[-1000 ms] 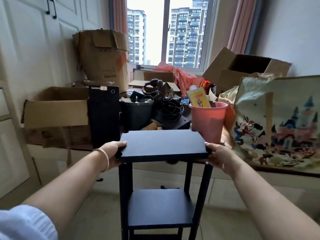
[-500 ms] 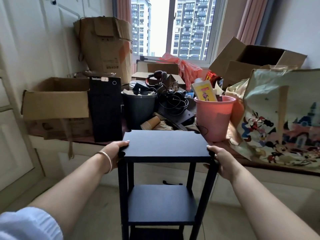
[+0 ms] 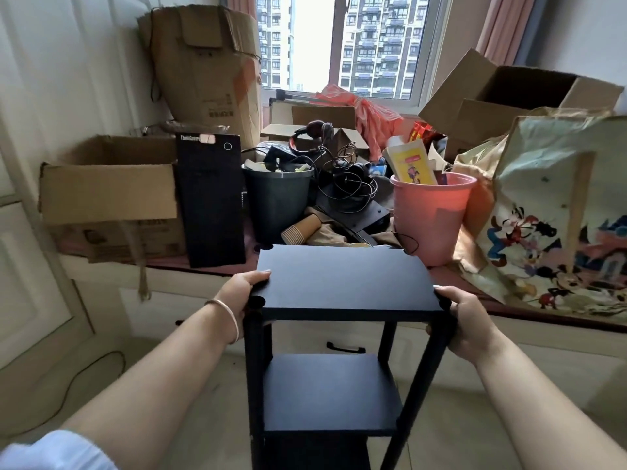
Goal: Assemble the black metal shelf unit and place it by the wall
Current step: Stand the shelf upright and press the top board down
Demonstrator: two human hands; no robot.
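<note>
You've brought the black metal three-tier shelf unit (image 3: 342,320) closer to the cluttered window ledge (image 3: 543,310); your left hand (image 3: 239,295) and right hand (image 3: 466,322) grip its top corners. The pink plastic bucket (image 3: 429,218) holds a yellow book (image 3: 412,162).

1. A window (image 3: 334,45) at the back gives bright daylight and shows tall apartment buildings outside.
2. Pink curtains (image 3: 502,25) hang at its right side, beside a plain grey wall (image 3: 583,32).
3. On the left stand white panelled cupboard doors (image 3: 51,79).
4. A low window ledge (image 3: 217,266) runs below the window, with white drawer fronts under it; 1 black drawer handle (image 3: 345,348) is visible.
5. The floor (image 3: 163,378) has pale beige tiles, and a dark cable (image 3: 84,374) lies on it at the left.
</note>
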